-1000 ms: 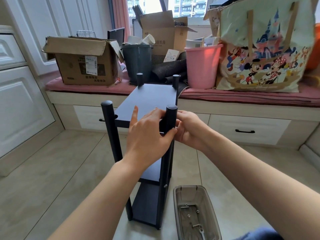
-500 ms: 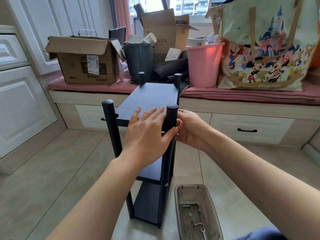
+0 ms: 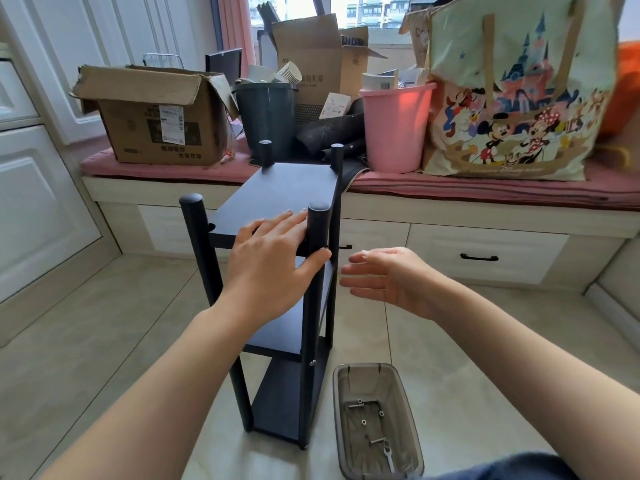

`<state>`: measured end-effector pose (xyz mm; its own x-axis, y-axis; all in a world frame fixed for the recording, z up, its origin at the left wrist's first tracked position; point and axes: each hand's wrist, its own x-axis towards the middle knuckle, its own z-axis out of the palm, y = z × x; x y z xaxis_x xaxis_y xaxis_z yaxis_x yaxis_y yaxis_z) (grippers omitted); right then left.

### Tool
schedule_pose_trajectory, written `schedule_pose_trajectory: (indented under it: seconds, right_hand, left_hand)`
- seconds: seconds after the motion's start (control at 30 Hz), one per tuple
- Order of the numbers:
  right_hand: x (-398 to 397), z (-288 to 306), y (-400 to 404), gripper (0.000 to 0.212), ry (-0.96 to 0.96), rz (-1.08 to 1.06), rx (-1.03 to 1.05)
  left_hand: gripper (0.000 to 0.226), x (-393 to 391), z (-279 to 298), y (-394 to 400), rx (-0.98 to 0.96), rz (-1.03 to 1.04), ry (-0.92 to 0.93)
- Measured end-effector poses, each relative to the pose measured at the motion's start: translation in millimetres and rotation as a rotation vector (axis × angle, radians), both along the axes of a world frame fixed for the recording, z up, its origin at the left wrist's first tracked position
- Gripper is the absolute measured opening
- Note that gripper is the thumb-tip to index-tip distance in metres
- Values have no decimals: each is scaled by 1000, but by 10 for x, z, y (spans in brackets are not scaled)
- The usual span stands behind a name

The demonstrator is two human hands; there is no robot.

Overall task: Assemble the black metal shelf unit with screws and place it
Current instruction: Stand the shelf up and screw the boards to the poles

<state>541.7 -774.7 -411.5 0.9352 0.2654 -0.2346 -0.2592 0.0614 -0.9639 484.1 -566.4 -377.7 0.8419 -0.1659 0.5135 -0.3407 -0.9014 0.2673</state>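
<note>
A: Shelf unit (image 3: 294,271) stands upright on the floor; left hand (image 3: 273,261) rests flat on top, fingers straight. Right hand (image 3: 388,275)?

B: Beside the post, fingers relaxed, empty. Risk: loose screws letting it wobble.

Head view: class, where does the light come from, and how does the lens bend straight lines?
Head view: daylight enters through the window behind the boxes; the pink bin glows on one side; wide-angle distortion curves the cabinet doors at the left edge.

Bare floor (image 3: 86,341) left of shelf unit (image 3: 291,188), parts tray (image 3: 408,420) blocks lower right, window bench (image 3: 450,209) behind.
</note>
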Motion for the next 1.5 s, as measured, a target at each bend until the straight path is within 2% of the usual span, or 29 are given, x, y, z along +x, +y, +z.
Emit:
schedule_pose_trajectory:
  seconds: [0.17, 0.43, 0.63, 0.9, 1.17, 1.4, 1.5]
  right_hand:
    - [40, -379, -256, 23, 39, 73, -180]
    - [88, -1450, -527, 21, 137, 158, -459]
    - [171, -2252, -388, 14, 88, 273, -730]
    - [284, -3137, -233, 23, 10, 449, -1112]
    - [269, -3735, -323, 10, 36, 453, -1166]
    - [249, -4037, -301, 22, 58, 482, -1136]
    - [245, -4122, -301, 27, -72, 523, -1180]
  left_hand:
    - [53, -13, 9, -31, -10, 9, 4]
    - [61, 9, 2, -37, -2, 14, 5]
    - [55, 45, -43, -25, 14, 27, -16]
    - [48, 68, -97, -75, 6, 34, -92]
    - [53, 43, -109, -121, -26, 56, -117]
    - [50, 28, -96, -145, -33, 48, -107]
    - [49, 29, -90, -150, -52, 43, -93]
